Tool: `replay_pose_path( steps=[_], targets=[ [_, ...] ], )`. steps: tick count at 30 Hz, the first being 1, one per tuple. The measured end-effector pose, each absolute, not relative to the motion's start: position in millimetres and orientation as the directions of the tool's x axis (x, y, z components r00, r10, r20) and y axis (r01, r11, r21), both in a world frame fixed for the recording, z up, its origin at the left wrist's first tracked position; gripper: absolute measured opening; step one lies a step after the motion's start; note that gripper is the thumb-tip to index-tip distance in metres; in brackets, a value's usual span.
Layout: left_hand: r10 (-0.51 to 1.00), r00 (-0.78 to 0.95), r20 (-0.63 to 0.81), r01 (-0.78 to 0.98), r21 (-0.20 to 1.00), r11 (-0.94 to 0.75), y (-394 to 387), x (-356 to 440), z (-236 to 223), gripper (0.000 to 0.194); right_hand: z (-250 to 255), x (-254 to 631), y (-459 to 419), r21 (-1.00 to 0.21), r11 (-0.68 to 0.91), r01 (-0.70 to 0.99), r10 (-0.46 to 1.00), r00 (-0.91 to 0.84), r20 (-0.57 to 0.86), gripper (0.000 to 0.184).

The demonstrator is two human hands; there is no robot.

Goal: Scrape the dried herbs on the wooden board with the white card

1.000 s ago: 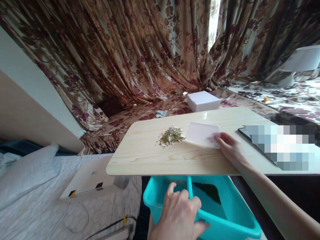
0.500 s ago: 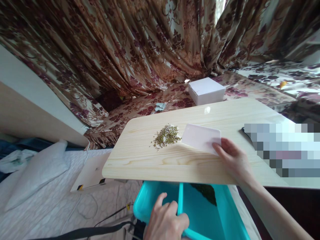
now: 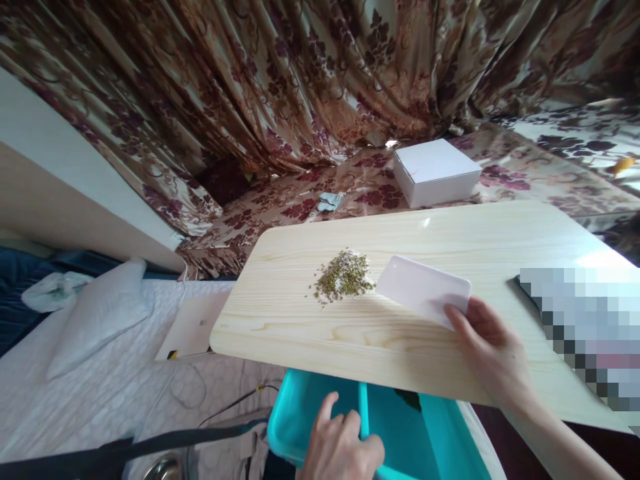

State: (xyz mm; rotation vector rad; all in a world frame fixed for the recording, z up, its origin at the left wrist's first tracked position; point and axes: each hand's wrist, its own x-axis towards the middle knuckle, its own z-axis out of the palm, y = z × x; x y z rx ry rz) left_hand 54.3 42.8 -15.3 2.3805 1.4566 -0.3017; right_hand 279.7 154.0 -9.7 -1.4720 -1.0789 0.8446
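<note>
Pile of green and white grains at frame centre, on the surface; a few strays at its left fringe. Right hand pinches the white card by its right end; the card's left end lies just beside the pile, contact unclear. Left hand, half-curled with one finger raised, is at the teal bin, lower centre; cannot tell whether it grips the divider.

Judged step: working the pile with the card. Advisable: card's leading edge low and level, light even pressure, short strokes, strays gathered first. Fast strokes could scatter grains over the near edge. Left hand best used to steady the bin.
</note>
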Motion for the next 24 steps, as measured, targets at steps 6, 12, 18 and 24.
replay_pose_path(
  steps=[6, 12, 18, 24],
  targets=[
    [0.779, 0.503, -0.373, 0.863, 0.265, -0.430, 55.3, 42.1, -10.7, 0.025, -8.9, 274.6, 155.8, -0.967, -0.060, 0.246, 0.889, 0.455, 0.061, 0.022],
    [0.741, 0.563, -0.366, 0.825, 0.302, -0.478, 59.1, 32.3, -16.6, 0.027, -10.3, 270.8, 156.2, -0.957, -0.083, 0.279, 0.874, 0.482, 0.064, 0.021],
    [0.741, 0.587, -0.327, 0.807, 0.318, -0.498, 52.0, 35.6, -24.1, 0.029, -9.0, 266.5, 167.6, -0.973, -0.037, 0.227, 0.875, 0.478, 0.078, 0.024],
    [0.805, 0.468, -0.364, 0.879, 0.287, -0.382, 35.6, 46.2, -21.9, 0.025, -16.2, 265.7, 184.4, -0.991, 0.082, 0.106, 0.920, 0.373, 0.116, 0.024]
  ],
)
